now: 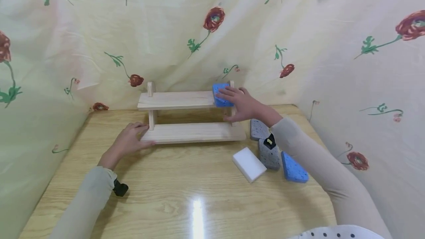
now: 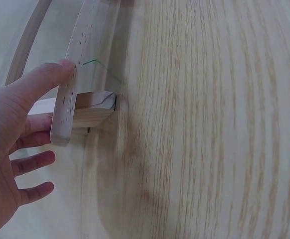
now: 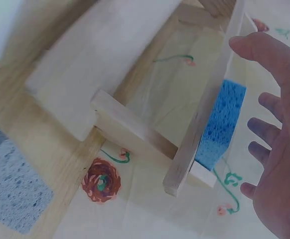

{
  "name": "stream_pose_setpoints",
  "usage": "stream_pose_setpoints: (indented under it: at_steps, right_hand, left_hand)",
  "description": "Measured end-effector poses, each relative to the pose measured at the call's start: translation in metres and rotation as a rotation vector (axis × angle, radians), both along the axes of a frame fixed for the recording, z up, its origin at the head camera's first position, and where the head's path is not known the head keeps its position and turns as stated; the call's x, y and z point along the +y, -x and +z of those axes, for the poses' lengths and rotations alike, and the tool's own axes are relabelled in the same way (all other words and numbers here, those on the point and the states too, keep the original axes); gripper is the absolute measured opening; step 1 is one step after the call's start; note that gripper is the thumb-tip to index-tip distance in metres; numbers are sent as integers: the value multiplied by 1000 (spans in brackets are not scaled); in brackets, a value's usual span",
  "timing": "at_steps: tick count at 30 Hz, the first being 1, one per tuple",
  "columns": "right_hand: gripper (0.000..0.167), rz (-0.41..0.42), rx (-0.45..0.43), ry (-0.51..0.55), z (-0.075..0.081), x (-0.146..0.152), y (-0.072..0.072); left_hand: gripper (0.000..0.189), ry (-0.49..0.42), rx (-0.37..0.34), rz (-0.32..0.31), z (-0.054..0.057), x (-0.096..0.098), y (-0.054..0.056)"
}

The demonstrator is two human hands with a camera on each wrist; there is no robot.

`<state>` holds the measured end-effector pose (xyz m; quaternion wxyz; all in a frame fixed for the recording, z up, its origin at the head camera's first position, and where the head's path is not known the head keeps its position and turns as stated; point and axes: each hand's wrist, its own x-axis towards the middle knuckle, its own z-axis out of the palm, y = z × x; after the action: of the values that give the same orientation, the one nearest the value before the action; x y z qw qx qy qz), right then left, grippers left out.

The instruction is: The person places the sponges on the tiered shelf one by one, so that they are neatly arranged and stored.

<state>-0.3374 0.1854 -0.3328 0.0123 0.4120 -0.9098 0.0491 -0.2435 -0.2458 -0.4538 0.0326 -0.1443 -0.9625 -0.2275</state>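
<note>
A small two-tier wooden shelf stands against the cloth backdrop. My left hand grips the left end of its lower board, thumb on one face and index finger on the other; in the left wrist view the remaining fingers extend beside the board. A blue sponge sits at the right end of the upper board. Over it is my right hand, fingers spread. In the right wrist view those fingers are apart from the blue sponge, and the thumb is at the board's edge.
Right of the shelf on the wood-grain table lie two grey sponges, partly under the right forearm. A white sponge is nearer the front, and another blue sponge lies farther right. Floral cloth hangs behind and at both sides.
</note>
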Motion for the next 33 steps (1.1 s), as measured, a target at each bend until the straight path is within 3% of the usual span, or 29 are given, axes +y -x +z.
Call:
stream_pose_setpoints:
  at_steps: [7,12,24,33]
  right_hand:
    - [89,97,32,-18,-8,14,-31]
    - [90,125,28,-55,-22,28,-48]
    - [95,98,-195,-92,-60,57,-88]
    - [104,123,-251,-137,-86,65,-102]
  left_hand:
    - [77,-17,6,-15,0,-2,-2]
    - [78,-23,-14,-15,0,-2,-2]
    - [77,-17,2,-28,0,-3,0]
    - [77,-30,12,-24,-2,-3,0]
